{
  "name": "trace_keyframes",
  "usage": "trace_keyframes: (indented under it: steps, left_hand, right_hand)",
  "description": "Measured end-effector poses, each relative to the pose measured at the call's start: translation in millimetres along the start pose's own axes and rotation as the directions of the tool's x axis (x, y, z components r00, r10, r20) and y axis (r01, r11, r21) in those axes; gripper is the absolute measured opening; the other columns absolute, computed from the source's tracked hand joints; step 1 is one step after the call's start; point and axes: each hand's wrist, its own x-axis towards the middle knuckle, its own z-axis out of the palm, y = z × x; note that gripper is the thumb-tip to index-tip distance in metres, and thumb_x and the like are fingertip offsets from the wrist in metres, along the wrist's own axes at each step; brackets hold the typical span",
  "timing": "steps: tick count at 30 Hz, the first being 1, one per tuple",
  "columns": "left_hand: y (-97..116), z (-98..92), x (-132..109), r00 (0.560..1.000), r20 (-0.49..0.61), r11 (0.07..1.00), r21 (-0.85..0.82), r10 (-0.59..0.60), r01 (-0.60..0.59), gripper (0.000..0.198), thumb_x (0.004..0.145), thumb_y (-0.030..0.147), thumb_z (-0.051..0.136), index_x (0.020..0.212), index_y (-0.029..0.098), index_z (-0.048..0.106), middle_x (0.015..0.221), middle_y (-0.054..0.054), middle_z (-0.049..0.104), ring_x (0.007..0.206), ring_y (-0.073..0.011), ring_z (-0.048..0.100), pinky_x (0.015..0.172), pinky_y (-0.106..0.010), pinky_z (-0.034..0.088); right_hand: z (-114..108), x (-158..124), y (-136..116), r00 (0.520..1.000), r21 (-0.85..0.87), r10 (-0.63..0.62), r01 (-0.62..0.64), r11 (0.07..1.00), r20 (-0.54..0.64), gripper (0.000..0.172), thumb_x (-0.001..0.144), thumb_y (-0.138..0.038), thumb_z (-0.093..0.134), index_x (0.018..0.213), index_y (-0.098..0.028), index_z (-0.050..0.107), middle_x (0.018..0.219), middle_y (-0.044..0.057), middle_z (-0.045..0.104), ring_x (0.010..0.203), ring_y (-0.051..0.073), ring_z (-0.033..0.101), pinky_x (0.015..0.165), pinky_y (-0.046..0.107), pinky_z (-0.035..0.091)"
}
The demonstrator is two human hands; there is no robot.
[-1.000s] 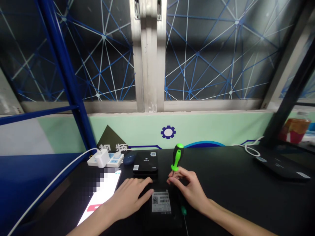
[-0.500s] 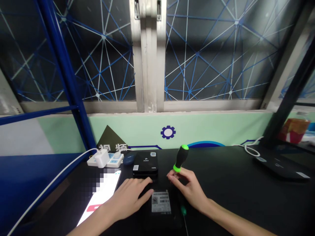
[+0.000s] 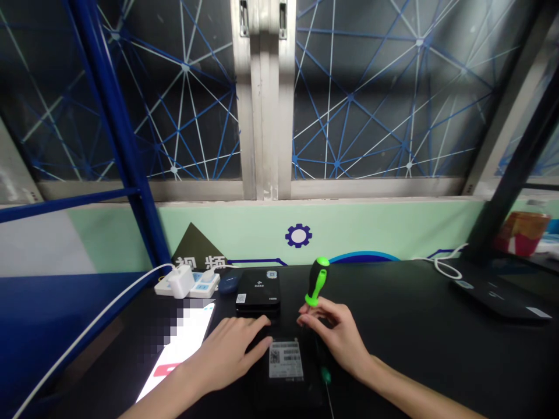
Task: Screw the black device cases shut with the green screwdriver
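A black flat device (image 3: 286, 388) with a white printed label lies on the dark table in front of me. My left hand (image 3: 236, 352) rests along its left far edge, fingers stretched out and thumb apart, gripping nothing. My right hand (image 3: 332, 326) pinches a screwdriver (image 3: 318, 282) just below its black and bright green handle. The screwdriver stands almost upright above the device's far right corner; its tip is hidden by my fingers. A second screwdriver with a dark green end (image 3: 325, 375) and thin shaft lies beside the device's right edge.
Behind the device sits a black box (image 3: 258, 290), with a dark blue mouse (image 3: 227, 284) beside it. A white power strip (image 3: 203, 286) with plugs and a lit phone (image 3: 183, 349) are at left. Another flat black device (image 3: 498, 298) and white cable (image 3: 448, 269) lie far right.
The screwdriver has turned about its axis, so a green stripe on its handle now shows. Its top has shifted slightly left. My left hand has stayed in place.
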Motion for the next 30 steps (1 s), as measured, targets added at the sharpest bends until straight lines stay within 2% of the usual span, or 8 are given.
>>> trace_keyframes:
  steps: [9, 22, 25, 30]
  left_hand:
    - [0, -0.6, 1, 1.000, 0.015, 1.000, -0.017, -0.005, 0.005, 0.036, 0.103, 0.049, 0.033, 0.127, 0.031, 0.053, 0.105, -0.003, 0.069, 0.093, -0.0278, 0.065, 0.079, -0.038, 0.047]
    - [2, -1.9, -1, 1.000, 0.002, 1.000, 0.002, 0.001, -0.001, 0.036, 0.103, 0.048, 0.032, 0.125, 0.030, 0.055, 0.102, -0.003, 0.069, 0.091, -0.0269, 0.066, 0.077, -0.036, 0.047]
    - [1, -1.6, -1, 1.000, 0.001, 1.000, 0.008, 0.003, -0.003, 0.037, 0.103, 0.049, 0.032, 0.127, 0.031, 0.053, 0.105, -0.003, 0.069, 0.091, -0.0281, 0.066, 0.078, -0.038, 0.047]
    - [1, -1.7, 0, 1.000, 0.005, 1.000, 0.006, 0.000, 0.000, 0.035, 0.103, 0.047, 0.033, 0.125, 0.031, 0.055, 0.103, -0.003, 0.069, 0.091, -0.0283, 0.066, 0.078, -0.038, 0.047]
  right_hand:
    - [-1, -2, -3, 0.997, -0.010, -0.059, 0.059, 0.998, 0.040, 0.018, 0.093, -0.031, 0.061, 0.100, -0.020, 0.075, 0.080, 0.004, 0.071, 0.070, 0.017, 0.065, 0.066, 0.026, 0.052]
    - [0, -3, -5, 0.994, 0.013, -0.053, 0.052, 0.999, 0.094, 0.029, 0.099, -0.035, 0.051, 0.112, -0.017, 0.069, 0.082, 0.006, 0.072, 0.071, 0.017, 0.063, 0.071, 0.029, 0.052]
    - [-1, -3, -7, 0.993, 0.023, -0.041, 0.038, 0.999, 0.110, 0.027, 0.100, -0.035, 0.049, 0.111, -0.018, 0.067, 0.086, 0.007, 0.074, 0.076, 0.019, 0.067, 0.073, 0.030, 0.052]
    - [1, -2, -11, 0.997, 0.017, -0.034, 0.033, 0.999, 0.068, 0.016, 0.097, -0.034, 0.056, 0.092, -0.019, 0.060, 0.086, 0.006, 0.076, 0.082, 0.020, 0.070, 0.087, 0.034, 0.049]
